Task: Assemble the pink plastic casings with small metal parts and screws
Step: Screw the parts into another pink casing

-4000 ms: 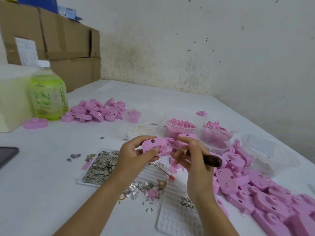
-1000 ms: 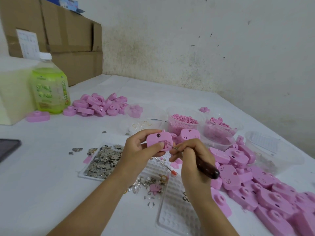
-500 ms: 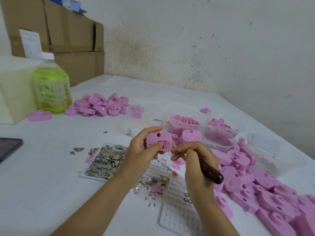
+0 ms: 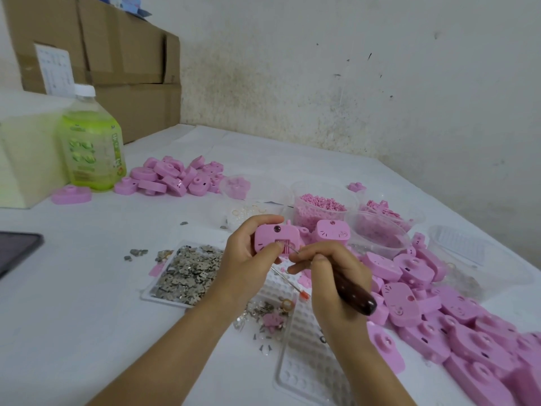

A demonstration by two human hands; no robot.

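Your left hand point(image 4: 246, 259) grips a pink casing point(image 4: 276, 240) above the dimpled trays point(image 4: 301, 370), thumb by its square opening. Your right hand point(image 4: 330, 276) curls round a dark-handled screwdriver point(image 4: 355, 291) whose thin tip meets that opening. The green bottle point(image 4: 92, 148) far left wears a label blurred past reading, and the casing pile point(image 4: 468, 332) at right runs off frame.
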